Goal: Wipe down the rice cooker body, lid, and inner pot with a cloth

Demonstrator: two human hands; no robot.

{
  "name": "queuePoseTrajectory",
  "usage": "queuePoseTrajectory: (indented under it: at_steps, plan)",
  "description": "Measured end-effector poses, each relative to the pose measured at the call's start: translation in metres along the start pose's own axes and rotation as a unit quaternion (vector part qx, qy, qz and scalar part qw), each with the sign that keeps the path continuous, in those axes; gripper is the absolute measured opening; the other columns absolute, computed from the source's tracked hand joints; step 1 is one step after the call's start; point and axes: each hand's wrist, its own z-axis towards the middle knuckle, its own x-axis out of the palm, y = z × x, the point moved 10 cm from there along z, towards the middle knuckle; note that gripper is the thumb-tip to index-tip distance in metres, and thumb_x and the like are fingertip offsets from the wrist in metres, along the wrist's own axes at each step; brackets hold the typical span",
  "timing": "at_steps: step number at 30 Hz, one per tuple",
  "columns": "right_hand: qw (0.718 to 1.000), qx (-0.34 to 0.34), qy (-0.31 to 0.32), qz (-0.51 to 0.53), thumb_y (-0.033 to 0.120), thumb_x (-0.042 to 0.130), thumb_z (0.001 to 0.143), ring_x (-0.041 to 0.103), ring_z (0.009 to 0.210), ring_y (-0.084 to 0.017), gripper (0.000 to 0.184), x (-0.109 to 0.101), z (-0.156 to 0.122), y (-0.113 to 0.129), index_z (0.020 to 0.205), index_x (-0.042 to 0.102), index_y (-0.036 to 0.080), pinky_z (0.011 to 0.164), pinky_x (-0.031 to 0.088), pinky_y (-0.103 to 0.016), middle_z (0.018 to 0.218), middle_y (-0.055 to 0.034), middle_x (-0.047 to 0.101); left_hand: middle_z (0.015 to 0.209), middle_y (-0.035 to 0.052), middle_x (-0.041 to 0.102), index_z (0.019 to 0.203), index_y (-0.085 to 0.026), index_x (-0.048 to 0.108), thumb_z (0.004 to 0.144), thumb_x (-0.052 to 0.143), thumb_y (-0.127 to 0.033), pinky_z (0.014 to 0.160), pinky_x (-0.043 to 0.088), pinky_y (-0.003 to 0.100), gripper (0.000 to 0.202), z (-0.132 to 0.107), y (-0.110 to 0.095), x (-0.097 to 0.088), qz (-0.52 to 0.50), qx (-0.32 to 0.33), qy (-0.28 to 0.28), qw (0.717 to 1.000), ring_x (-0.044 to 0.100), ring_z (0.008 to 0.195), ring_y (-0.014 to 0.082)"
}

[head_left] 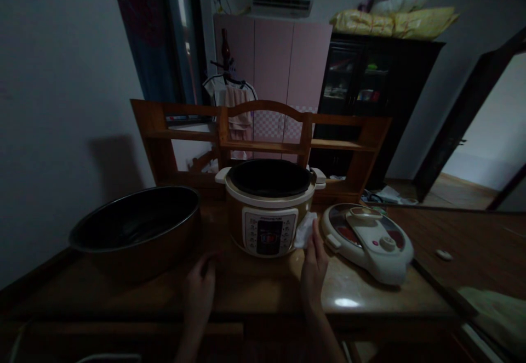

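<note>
An electric pressure cooker (235,226) with a pale front panel and its lid off stands at the middle of the wooden tabletop. My right hand (314,267) pinches a crumpled white tissue (304,230) against the lower right of the cooker's body. In front of the cooker, a little to the left, my left hand (200,285) hovers low over the tabletop. Its fingers are loosely bent, thumb apart, and I see nothing in them. The cooker's lid (372,242), white with a handle and a knob, lies right of my right hand.
A large dark-lined pot (164,242) stands left on the table (263,291). Behind the cooker rises a low wooden shelf (263,146). Farther back are a pink wardrobe (273,61) and a black cabinet (388,83). The room is dim.
</note>
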Motion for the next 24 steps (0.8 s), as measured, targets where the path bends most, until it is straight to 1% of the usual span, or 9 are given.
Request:
queuePoseTrajectory:
  at_steps: [4, 9, 12, 15, 17, 21, 22, 24]
  plan:
    - [1.0, 0.003, 0.007, -0.001, 0.036, 0.044, 0.097, 0.03, 0.145, -0.02, 0.053, 0.002, 0.001, 0.003, 0.149, 0.036, 0.028, 0.12, 0.021, -0.039, 0.157, 0.0004, 0.033, 0.107, 0.0077, 0.073, 0.1, -0.022, 0.07, 0.084, 0.046, -0.049, 0.093, 0.047, 0.042, 0.04, -0.001, -0.001, 0.0, 0.008, -0.02, 0.007, 1.0, 0.065, 0.103, 0.0308]
    - [1.0, -0.006, 0.013, 0.003, 0.034, 0.044, 0.097, 0.032, 0.145, -0.018, 0.05, 0.006, 0.012, 0.005, 0.146, 0.042, 0.028, 0.12, 0.022, -0.039, 0.155, 0.0017, 0.037, 0.107, 0.0076, 0.074, 0.098, -0.022, 0.071, 0.083, 0.047, -0.049, 0.095, 0.047, 0.042, 0.039, 0.0, -0.003, -0.002, 0.007, -0.011, -0.008, 1.0, 0.065, 0.104, 0.0307]
    - [0.999, -0.011, 0.043, 0.006, 0.037, 0.045, 0.097, 0.033, 0.144, -0.019, 0.049, 0.013, 0.019, 0.006, 0.144, 0.046, 0.027, 0.12, 0.023, -0.04, 0.154, 0.0007, 0.04, 0.107, 0.0072, 0.074, 0.098, -0.023, 0.071, 0.083, 0.046, -0.046, 0.095, 0.047, 0.041, 0.037, 0.0, -0.003, -0.002, 0.006, -0.001, -0.008, 1.0, 0.066, 0.103, 0.0301]
    - [0.997, -0.008, 0.081, 0.012, 0.041, 0.048, 0.096, 0.031, 0.145, -0.02, 0.052, 0.021, 0.022, 0.007, 0.146, 0.043, 0.028, 0.12, 0.022, -0.041, 0.154, -0.0002, 0.039, 0.106, 0.0064, 0.074, 0.099, -0.023, 0.071, 0.084, 0.046, -0.046, 0.094, 0.048, 0.041, 0.037, -0.001, -0.002, -0.001, 0.003, -0.004, -0.002, 1.0, 0.066, 0.102, 0.0298]
    - [0.995, -0.009, 0.102, 0.015, 0.043, 0.049, 0.096, 0.025, 0.147, -0.019, 0.057, 0.025, 0.022, 0.009, 0.15, 0.036, 0.03, 0.121, 0.018, -0.043, 0.157, 0.0013, 0.033, 0.106, 0.0061, 0.074, 0.101, -0.023, 0.071, 0.085, 0.046, -0.046, 0.093, 0.048, 0.04, 0.038, -0.002, -0.004, -0.001, 0.006, -0.005, 0.003, 1.0, 0.066, 0.102, 0.0298]
    - [0.989, 0.002, 0.145, 0.004, 0.047, 0.042, 0.099, 0.007, 0.151, -0.016, 0.065, 0.037, 0.011, 0.008, 0.155, 0.011, 0.037, 0.122, 0.006, -0.044, 0.163, 0.0072, 0.007, 0.106, 0.0067, 0.074, 0.101, -0.022, 0.071, 0.084, 0.045, -0.047, 0.091, 0.05, 0.04, 0.039, -0.002, -0.006, -0.003, 0.005, -0.003, -0.002, 1.0, 0.066, 0.102, 0.0302]
    - [0.988, 0.012, 0.153, -0.005, 0.048, 0.04, 0.099, 0.003, 0.151, -0.015, 0.066, 0.041, 0.007, 0.005, 0.155, 0.006, 0.037, 0.122, 0.003, -0.044, 0.163, 0.0079, 0.002, 0.106, 0.0069, 0.074, 0.1, -0.022, 0.072, 0.084, 0.046, -0.047, 0.091, 0.05, 0.04, 0.039, -0.002, -0.005, -0.002, 0.003, -0.006, -0.003, 1.0, 0.067, 0.102, 0.0302]
    - [0.986, 0.03, 0.159, -0.03, 0.053, 0.037, 0.099, -0.003, 0.151, -0.015, 0.069, 0.047, -0.002, -0.002, 0.155, 0.001, 0.035, 0.122, 0.0, -0.044, 0.163, 0.0076, -0.004, 0.106, 0.0071, 0.074, 0.099, -0.022, 0.072, 0.084, 0.046, -0.048, 0.092, 0.049, 0.041, 0.039, -0.002, -0.002, -0.001, 0.003, -0.01, 0.0, 1.0, 0.066, 0.102, 0.0303]
